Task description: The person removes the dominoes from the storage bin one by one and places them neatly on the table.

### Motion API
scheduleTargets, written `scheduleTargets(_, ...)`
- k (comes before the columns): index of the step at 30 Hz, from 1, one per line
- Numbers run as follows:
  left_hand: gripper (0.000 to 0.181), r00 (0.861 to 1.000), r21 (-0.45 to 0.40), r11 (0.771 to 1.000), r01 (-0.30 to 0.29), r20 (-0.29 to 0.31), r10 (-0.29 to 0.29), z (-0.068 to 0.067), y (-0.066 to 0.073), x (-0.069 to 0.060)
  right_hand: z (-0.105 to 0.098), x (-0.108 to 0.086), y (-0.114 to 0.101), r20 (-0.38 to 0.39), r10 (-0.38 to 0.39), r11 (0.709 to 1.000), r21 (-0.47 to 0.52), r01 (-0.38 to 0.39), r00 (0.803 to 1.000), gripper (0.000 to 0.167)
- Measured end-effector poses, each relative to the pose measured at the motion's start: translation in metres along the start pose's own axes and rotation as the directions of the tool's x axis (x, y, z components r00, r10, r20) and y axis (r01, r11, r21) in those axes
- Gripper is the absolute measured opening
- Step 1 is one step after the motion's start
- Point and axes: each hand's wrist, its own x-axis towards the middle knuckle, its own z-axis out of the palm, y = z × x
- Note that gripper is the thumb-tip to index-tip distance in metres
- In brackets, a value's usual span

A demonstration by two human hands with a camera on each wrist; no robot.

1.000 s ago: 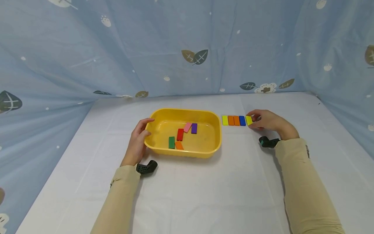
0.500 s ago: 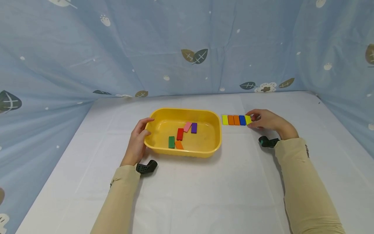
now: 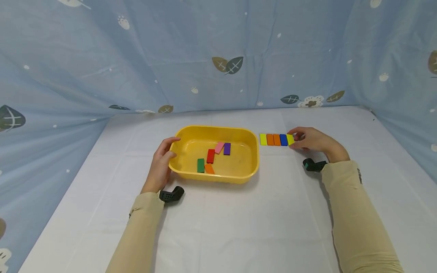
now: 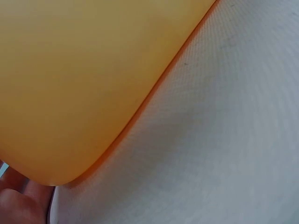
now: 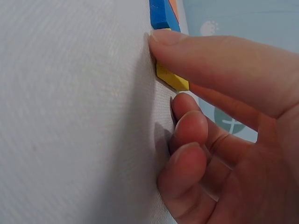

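Note:
My right hand (image 3: 312,140) pinches a yellow block (image 5: 173,78) by its ends, thumb on the near side, flat on the table. It lies against a blue block (image 3: 283,140), the right end of a short row with two orange blocks (image 3: 273,140) and another yellow block (image 3: 263,139). My left hand (image 3: 159,165) grips the left rim of a yellow basin (image 3: 252,172), thumb and fingers at its edge. Inside the basin lie a green block (image 3: 200,165), an orange block (image 3: 209,169), a red block (image 3: 210,156), a pink block (image 3: 219,148) and a purple block (image 3: 227,149).
A white cloth (image 3: 239,223) covers the table. Behind it hangs a blue curtain (image 3: 170,57) with leaf prints, which also comes down along both sides. The basin stands directly left of the block row.
The right hand has slid the yellow block slightly left, closing the gap to the blue block. The left hand and the basin have stayed in place.

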Motion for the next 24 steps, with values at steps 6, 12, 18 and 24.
scheduleTargets(6,0.048,1.000,0.006,1.000,0.012,-0.005,-0.012,0.000,0.001,0.000,-0.001,0.001,0.000,0.007,0.000,1.000,-0.007,0.000,1.000,0.058)
scheduleTargets(12,0.048,1.000,-0.009,1.000,0.009,-0.002,-0.009,-0.001,0.002,-0.001,-0.003,0.002,0.000,0.020,0.009,1.000,-0.005,-0.008,1.000,0.064)
scheduleTargets(18,0.048,1.000,-0.020,1.000,-0.002,-0.002,0.002,-0.002,-0.002,0.001,-0.004,0.002,-0.002,-0.063,0.059,0.996,0.064,-0.055,0.996,0.065)
scheduleTargets(24,0.047,1.000,-0.031,0.999,-0.006,-0.016,0.006,-0.009,-0.017,0.010,0.006,0.042,0.035,-0.366,0.032,0.992,0.123,0.014,0.930,0.060)
